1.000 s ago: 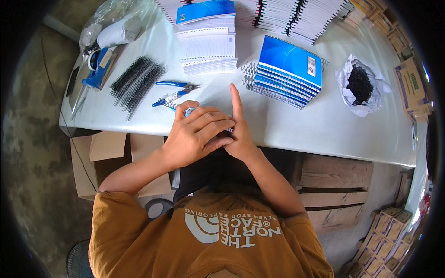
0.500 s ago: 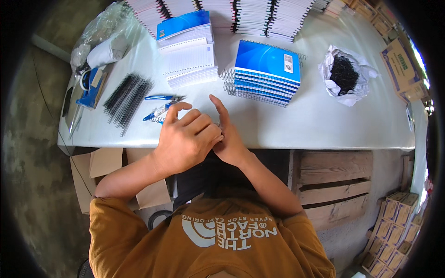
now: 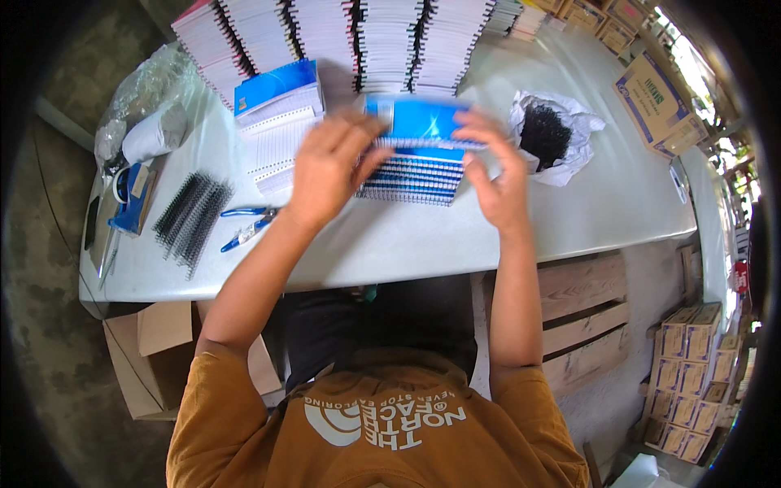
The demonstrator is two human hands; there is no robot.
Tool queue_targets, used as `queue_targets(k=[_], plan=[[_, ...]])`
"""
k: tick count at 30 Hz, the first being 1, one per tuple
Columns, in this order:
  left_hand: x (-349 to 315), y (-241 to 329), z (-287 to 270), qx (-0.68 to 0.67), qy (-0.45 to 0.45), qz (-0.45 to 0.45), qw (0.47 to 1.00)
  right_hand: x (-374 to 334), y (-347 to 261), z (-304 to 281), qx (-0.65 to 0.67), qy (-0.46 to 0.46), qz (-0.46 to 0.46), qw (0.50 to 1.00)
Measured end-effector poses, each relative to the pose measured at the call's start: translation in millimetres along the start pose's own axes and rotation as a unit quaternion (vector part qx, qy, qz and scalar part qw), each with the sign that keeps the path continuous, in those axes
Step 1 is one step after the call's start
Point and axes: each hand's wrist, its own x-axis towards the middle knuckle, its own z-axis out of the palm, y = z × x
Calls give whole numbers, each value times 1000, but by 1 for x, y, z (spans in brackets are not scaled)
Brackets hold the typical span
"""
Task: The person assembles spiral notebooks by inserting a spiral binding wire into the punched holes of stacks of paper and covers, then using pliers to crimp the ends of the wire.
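Observation:
A blue-covered spiral notebook [image 3: 425, 122] lies over the front of a stack of similar spiral-bound notebooks [image 3: 413, 177], its near edge smeared by motion. My left hand [image 3: 332, 167] has curled fingers at its left end, thumb toward the near edge. At the right end my right hand [image 3: 500, 175] bends its fingers over the corner, with the thumb apart below by the stack's side. Both hands seem to grip the notebook, though blur hides the exact contact. Left of the stack are loose punched ruled sheets [image 3: 281, 150] and a blue-covered block [image 3: 277, 88].
Blue-handled pliers [image 3: 248, 226] and a bundle of black wire spirals [image 3: 194, 220] lie left, beside a blue tape dispenser [image 3: 130, 199]. White paper holding black coils [image 3: 545, 138] sits right. Tall rows of bound pads [image 3: 325, 49] line the back; a cardboard box [image 3: 661, 106] stands far right.
My hands were together near the table's front edge; now they are apart and further forward, at the two ends of the top notebook. The whole view has shifted.

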Motion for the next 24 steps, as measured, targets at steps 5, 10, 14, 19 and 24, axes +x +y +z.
queue_targets(k=[5, 10, 14, 19, 24], plan=[[-22, -9, 18, -68, -12, -58, 996, -25, 22, 15, 78, 5, 58, 995], [9, -76, -28, 79, 21, -106, 991, -29, 0, 23, 19, 141, -20, 990], [-5, -142, -45, 198, -103, -133, 966, -31, -28, 46, 24, 158, -59, 985], [22, -135, -79, 90, -173, -242, 950, -43, -57, 76, 270, 43, 92, 958], [-23, -12, -103, 133, -152, 80, 976, -37, -64, 76, 764, -36, 376, 523]])
